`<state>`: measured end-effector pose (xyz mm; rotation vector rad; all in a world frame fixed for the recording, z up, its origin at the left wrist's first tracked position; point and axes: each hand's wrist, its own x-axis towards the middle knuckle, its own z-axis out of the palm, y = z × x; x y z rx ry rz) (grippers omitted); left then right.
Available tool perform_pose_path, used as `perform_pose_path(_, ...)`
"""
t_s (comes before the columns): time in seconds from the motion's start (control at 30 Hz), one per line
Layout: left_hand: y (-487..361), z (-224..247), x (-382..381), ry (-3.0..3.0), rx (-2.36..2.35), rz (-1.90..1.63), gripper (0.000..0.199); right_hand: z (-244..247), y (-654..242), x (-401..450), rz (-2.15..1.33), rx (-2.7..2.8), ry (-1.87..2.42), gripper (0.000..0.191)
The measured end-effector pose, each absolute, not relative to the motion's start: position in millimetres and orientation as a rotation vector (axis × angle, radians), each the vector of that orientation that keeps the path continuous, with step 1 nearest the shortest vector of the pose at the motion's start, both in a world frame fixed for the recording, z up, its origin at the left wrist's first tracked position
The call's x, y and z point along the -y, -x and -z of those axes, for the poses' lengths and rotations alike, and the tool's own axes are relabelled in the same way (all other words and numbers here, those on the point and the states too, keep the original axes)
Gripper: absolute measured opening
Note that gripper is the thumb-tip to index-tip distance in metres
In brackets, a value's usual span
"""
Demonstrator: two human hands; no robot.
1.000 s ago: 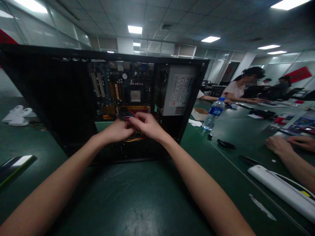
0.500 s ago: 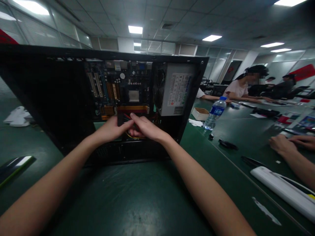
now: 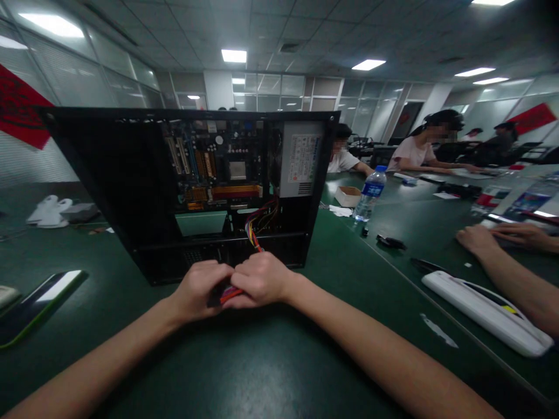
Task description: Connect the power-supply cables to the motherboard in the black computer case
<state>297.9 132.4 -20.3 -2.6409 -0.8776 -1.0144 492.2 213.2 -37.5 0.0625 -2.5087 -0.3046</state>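
An open black computer case (image 3: 109,192) stands on the green table (image 3: 262,361) in front of me. Inside it show the motherboard (image 3: 227,145) and, at upper right, the grey power supply (image 3: 301,160). A bundle of coloured power cables (image 3: 252,230) runs from below the power supply out over the case's lower edge. My right hand (image 3: 259,279) is closed around this bundle in front of the case. Close against it, my left hand (image 3: 201,288) is curled at the end of the cables, its fingers closed; a dark connector there is mostly hidden.
To the right stand a water bottle (image 3: 370,195) and a small open box (image 3: 348,196). A white power strip (image 3: 484,314) lies nearer, beside another person's hands (image 3: 480,241). At left is a dark phone-like slab with a green edge (image 3: 41,305).
Both hands have come out of the case toward me and down, drawing the cable bundle with them. The view has shifted, and the case looks farther away.
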Motion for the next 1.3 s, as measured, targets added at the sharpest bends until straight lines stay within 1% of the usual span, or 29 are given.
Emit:
perform_pose_path(0.07, -300, 42, -121, 2.655, 0.953, 1.125, 0.021, 60, -490, -210, 0.396, 2.449, -0.124, 0.053)
perform_pose_path(0.13, -302, 55, -117, 2.659, 1.219, 1.24, 0.014, 74, -487, -211, 0.429, 2.392, -0.064, 0.052)
perform_pose_path(0.23, -301, 61, -119, 2.608, 1.542, 1.367, 0.011, 83, -487, -216, 0.338, 2.444, 0.074, 0.038)
perform_pose_path(0.3, -301, 59, -121, 2.575, 1.702, 1.469, 0.01, 85, -491, -217, 0.125, 2.482, 0.147, 0.024)
perform_pose_path(0.33, -302, 59, -121, 2.571, 1.777, 1.541, 0.009, 86, -492, -215, -0.016, 2.464, 0.189, 0.021)
perform_pose_path(0.37, -303, 58, -121, 2.564, 1.849, 1.642, 0.01, 87, -494, -211, -0.161, 2.398, 0.254, 0.024)
perform_pose_path(0.43, -307, 59, -118, 2.519, 1.964, 1.914, 0.015, 88, -496, -199, -0.422, 2.186, 0.371, 0.026)
perform_pose_path(0.5, -313, 62, -115, 2.463, 2.027, 2.156, 0.021, 86, -495, -182, -0.606, 1.934, 0.412, 0.016)
perform_pose_path(0.57, -320, 65, -112, 2.468, 2.052, 2.255, 0.023, 80, -493, -167, -0.774, 1.735, 0.463, 0.007)
perform_pose_path(0.63, -324, 68, -109, 2.529, 2.005, 2.249, 0.018, 73, -491, -157, -0.948, 1.571, 0.514, 0.014)
perform_pose_path(0.7, -326, 69, -107, 2.569, 1.835, 2.203, 0.012, 67, -490, -155, -1.059, 1.489, 0.532, 0.023)
perform_pose_path(0.77, -327, 68, -106, 2.589, 1.631, 2.084, 0.009, 64, -490, -156, -1.085, 1.466, 0.545, 0.028)
perform_pose_path(0.8, -327, 67, -105, 2.606, 1.551, 2.003, 0.011, 64, -490, -158, -1.075, 1.466, 0.559, 0.028)
perform_pose_path(0.87, -327, 65, -103, 2.689, 1.448, 1.833, 0.021, 64, -491, -159, -1.034, 1.479, 0.598, 0.027)
perform_pose_path(0.93, -327, 64, -103, 2.787, 1.404, 1.711, 0.026, 65, -493, -158, -0.989, 1.508, 0.633, 0.024)
perform_pose_path(1.1, -327, 65, -107, 2.915, 1.473, 1.618, 0.016, 61, -501, -158, -1.025, 1.612, 0.661, 0.014)
perform_pose_path(1.3, -327, 66, -109, 3.042, 1.541, 1.539, 0.015, 59, -507, -163, -1.134, 1.6, 0.667, 0.016)
